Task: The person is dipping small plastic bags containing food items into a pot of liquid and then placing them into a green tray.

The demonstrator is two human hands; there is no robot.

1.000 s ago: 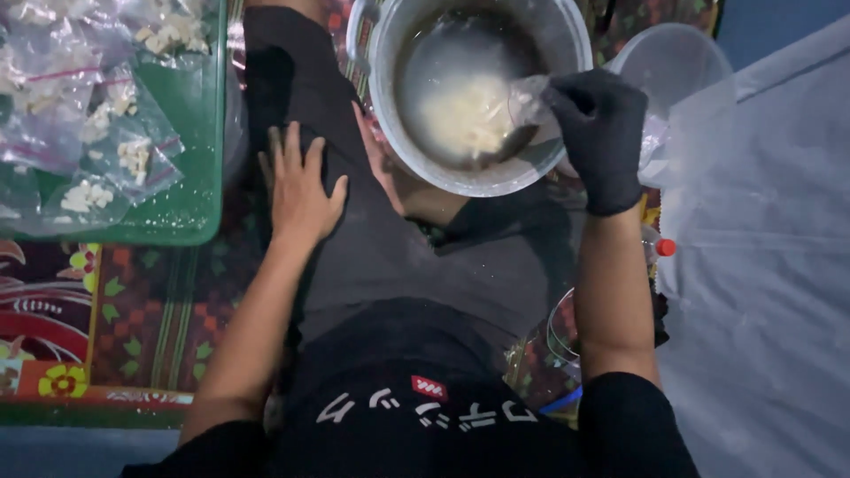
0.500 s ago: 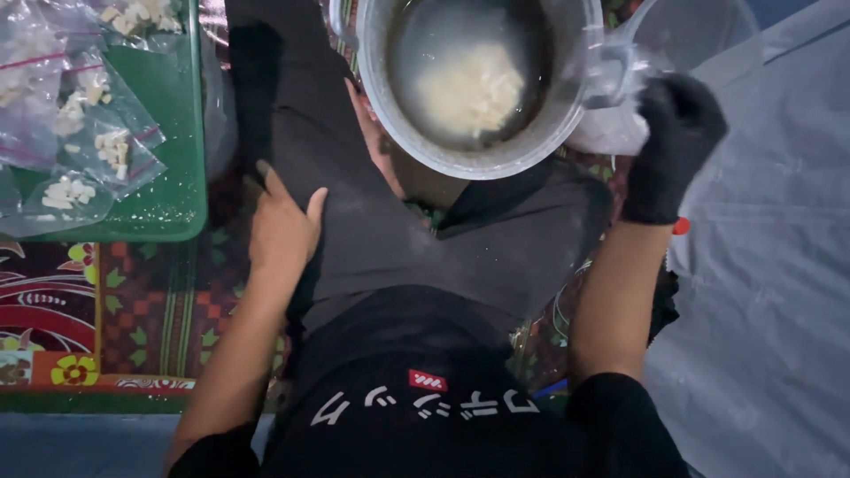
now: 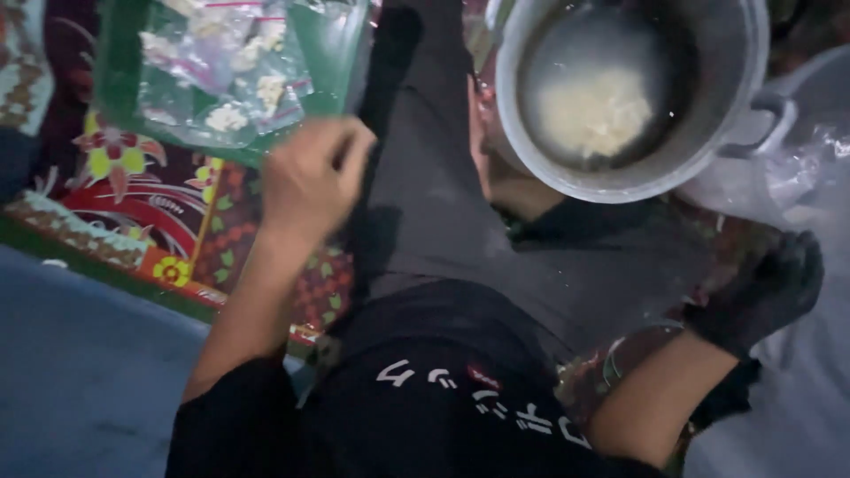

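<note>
My left hand is bare, with its fingers curled in, and hovers over my dark-trousered thigh just below the corner of a green tray. My right hand wears a black glove and is closed at the lower end of a clear plastic bag; blur hides the grip itself. The bag hangs beside a round metal pot that holds cloudy liquid and a mass of white lumps.
The green tray carries several small clear bags of white pieces. A red patterned mat lies under it, with blue floor at the lower left. A grey sheet and a clear tub are on the right.
My left hand lifted off my thigh and curled near the tray. My gloved right hand drew out of the pot with the plastic bag and dropped to the right. The view swung left.
</note>
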